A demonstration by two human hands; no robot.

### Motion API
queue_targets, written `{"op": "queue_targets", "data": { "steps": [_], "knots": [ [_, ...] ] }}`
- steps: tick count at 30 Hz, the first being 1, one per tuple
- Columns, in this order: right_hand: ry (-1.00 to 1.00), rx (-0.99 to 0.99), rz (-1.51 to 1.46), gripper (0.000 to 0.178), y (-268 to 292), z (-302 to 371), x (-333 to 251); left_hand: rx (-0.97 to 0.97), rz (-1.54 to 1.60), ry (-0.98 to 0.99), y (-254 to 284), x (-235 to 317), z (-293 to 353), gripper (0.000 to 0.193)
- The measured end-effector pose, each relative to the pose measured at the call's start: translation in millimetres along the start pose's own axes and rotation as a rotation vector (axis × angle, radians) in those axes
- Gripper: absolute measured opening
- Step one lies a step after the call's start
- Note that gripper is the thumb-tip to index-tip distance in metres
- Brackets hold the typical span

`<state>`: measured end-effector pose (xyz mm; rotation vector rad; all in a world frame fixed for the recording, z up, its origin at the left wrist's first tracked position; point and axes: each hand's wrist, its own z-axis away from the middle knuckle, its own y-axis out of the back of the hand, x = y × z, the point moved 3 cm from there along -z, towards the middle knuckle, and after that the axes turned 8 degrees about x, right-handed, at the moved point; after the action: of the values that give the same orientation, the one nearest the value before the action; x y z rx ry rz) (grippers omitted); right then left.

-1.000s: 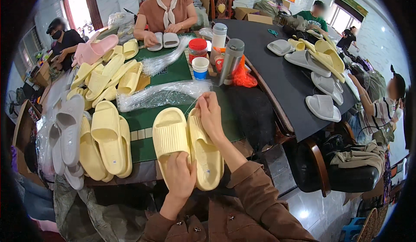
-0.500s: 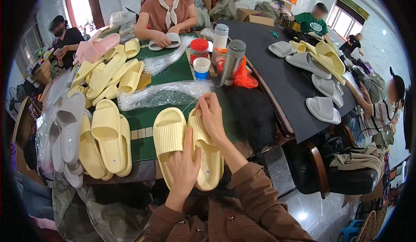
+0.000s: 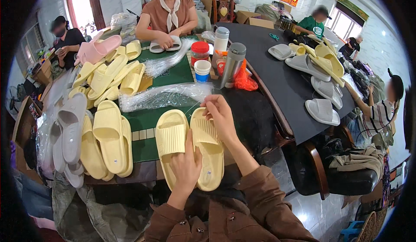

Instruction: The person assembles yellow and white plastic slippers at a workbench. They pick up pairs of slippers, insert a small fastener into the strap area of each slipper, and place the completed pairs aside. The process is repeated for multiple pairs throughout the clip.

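Observation:
A pair of pale yellow slippers (image 3: 170, 140) lies side by side at the table's front edge, toes away from me. My left hand (image 3: 185, 168) grips the pair where the two meet, its index finger stretched along the gap and the other fingers bent at the left slipper's opening. Beside the toe of the right slipper (image 3: 211, 166), my right hand (image 3: 218, 115) is closed in a pinch on a thin clear plastic strand, which is faint against the green mat. Just beyond lies a bundle of similar clear strands (image 3: 162, 98).
More yellow slippers (image 3: 110, 133) and grey slippers (image 3: 71, 125) are piled on the left. A steel flask (image 3: 234, 64), a paper cup (image 3: 202, 70) and a red-lidded jar (image 3: 199, 51) stand ahead. Across the table a co-worker (image 3: 168, 21) handles grey slippers. A black chair (image 3: 346, 177) stands right.
My right hand has moved slightly right, off the right slipper's strap, uncovering more of it. The slippers have shifted a little to the right. My left hand keeps its hold.

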<state>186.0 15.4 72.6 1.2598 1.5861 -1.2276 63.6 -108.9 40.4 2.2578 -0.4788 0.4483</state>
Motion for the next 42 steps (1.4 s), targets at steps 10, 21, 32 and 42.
{"op": "queue_targets", "data": {
  "steps": [10, 21, 32, 42],
  "knots": [
    [0.202, 0.218, 0.155, 0.028, 39.7, 63.3, -3.1, -0.049, 0.228, 0.166, 10.4, -5.2, -4.6, 0.054],
    [0.386, 0.052, 0.513, 0.029, 25.4, 106.4, 13.1, 0.187, 0.832, 0.624, 60.5, -66.9, -10.9, 0.033],
    [0.408, -0.305, 0.730, 0.049, 0.8, 113.4, 26.4, 0.246, 0.874, 0.658, 44.1, -72.8, 3.4, 0.034],
    [0.547, -0.307, 1.061, 0.038, -18.8, 99.0, 46.8, 0.094, 0.826, 0.622, 21.8, -53.2, 9.2, 0.023]
  ]
}}
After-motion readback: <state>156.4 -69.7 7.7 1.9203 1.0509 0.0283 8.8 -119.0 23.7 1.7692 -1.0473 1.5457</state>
